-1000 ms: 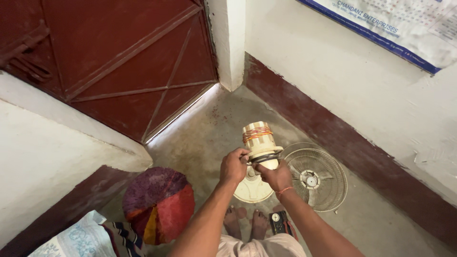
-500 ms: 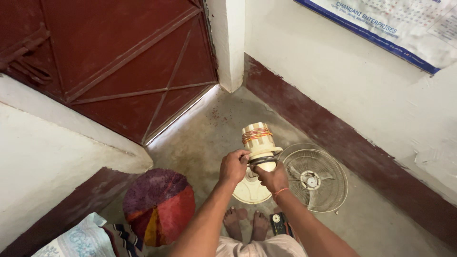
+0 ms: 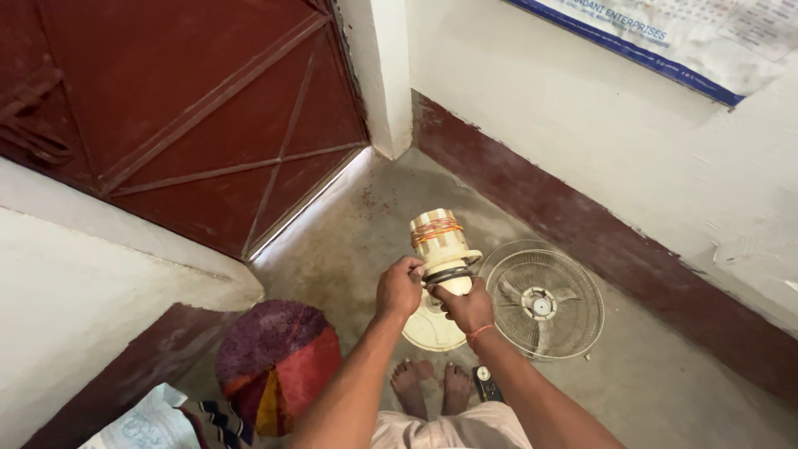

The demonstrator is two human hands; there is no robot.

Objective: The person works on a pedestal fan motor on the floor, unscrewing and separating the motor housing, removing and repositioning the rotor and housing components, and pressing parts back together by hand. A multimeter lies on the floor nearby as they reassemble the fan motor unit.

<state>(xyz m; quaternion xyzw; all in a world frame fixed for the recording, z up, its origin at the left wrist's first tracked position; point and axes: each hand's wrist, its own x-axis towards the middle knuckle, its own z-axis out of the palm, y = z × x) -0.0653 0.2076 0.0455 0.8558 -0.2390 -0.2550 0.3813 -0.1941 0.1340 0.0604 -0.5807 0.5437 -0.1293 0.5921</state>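
Nearest the camera, bare feet (image 3: 431, 384) stand on the concrete floor (image 3: 349, 241), with a small dark remote-like object (image 3: 485, 383) just beside them; what it is, is hard to tell. A round multicoloured cushion (image 3: 274, 366) lies to the left. Above the feet, the left hand (image 3: 400, 288) and right hand (image 3: 469, 307) both close their grip on the cream fan motor housing (image 3: 439, 245), around a dark band at its middle. It is best to hold the housing steady with one hand while the other works. The fingers hide the joint. A wire fan guard (image 3: 542, 299) lies flat on the floor to the right, then the red door (image 3: 183, 108).
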